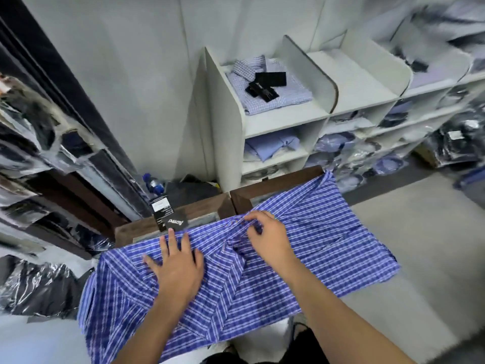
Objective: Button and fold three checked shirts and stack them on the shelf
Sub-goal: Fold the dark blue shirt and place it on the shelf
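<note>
A blue checked shirt (315, 232) lies spread over a dark wooden table (275, 186) in front of me. My left hand (175, 264) presses flat on its left half with straight fingers. My right hand (265, 235) pinches a bunched fold of cloth near the shirt's middle. A black hang tag (168, 216) sticks out at the shirt's far edge. A folded light-blue checked shirt (288, 95) with black tags on it sits on the top of the white shelf unit (278, 122).
Lower shelf compartments hold folded blue shirts (273, 145) and bagged ones. Plastic-wrapped dark garments (39, 285) lie on the floor at left, and more hang on a rack (34, 143). A blue water bottle (153, 183) stands behind the table.
</note>
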